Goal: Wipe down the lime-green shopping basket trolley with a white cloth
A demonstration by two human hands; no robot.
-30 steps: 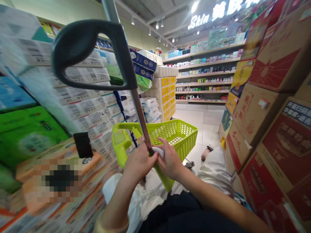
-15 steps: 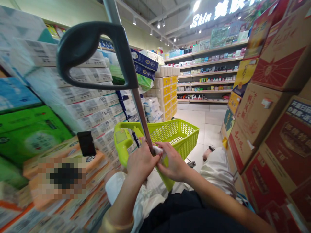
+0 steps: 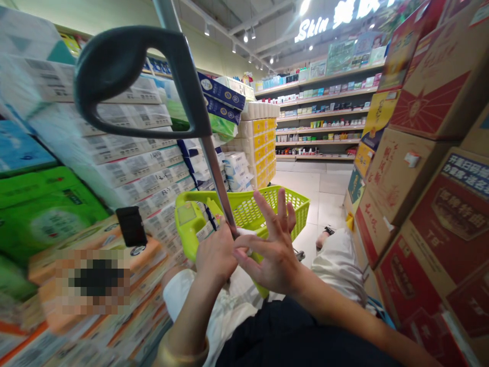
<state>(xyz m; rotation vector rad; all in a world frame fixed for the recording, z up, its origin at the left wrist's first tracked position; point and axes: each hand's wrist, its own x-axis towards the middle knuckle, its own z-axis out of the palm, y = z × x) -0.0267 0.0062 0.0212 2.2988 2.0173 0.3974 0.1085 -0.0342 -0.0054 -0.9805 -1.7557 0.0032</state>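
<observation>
A metal pole [image 3: 217,171] with a dark grey loop handle [image 3: 191,84] leans across the view in front of me. My left hand [image 3: 216,253] is closed around its lower part. A small white piece [image 3: 244,232], soft-looking and partly hidden by fingers, lies against the pole beside that hand. My right hand [image 3: 273,250] has its thumb and index finger close together at the white piece, while its other fingers are raised and spread. Behind both hands is a lime-green shopping basket cart [image 3: 301,214], with its handle side to the left.
Stacked tissue packs [image 3: 141,140] line the left. A black phone-like device [image 3: 131,226] rests on orange packs [image 3: 153,252]. Cardboard cartons [image 3: 405,178] are piled on the right, near a person's pale-clad leg [image 3: 338,260]. Product shelves [image 3: 324,120] stand behind the tiled floor [image 3: 305,186].
My right hand has turned, with several fingers now lifted and spread away from the pole. My left hand keeps its hold. The whole view has shifted slightly.
</observation>
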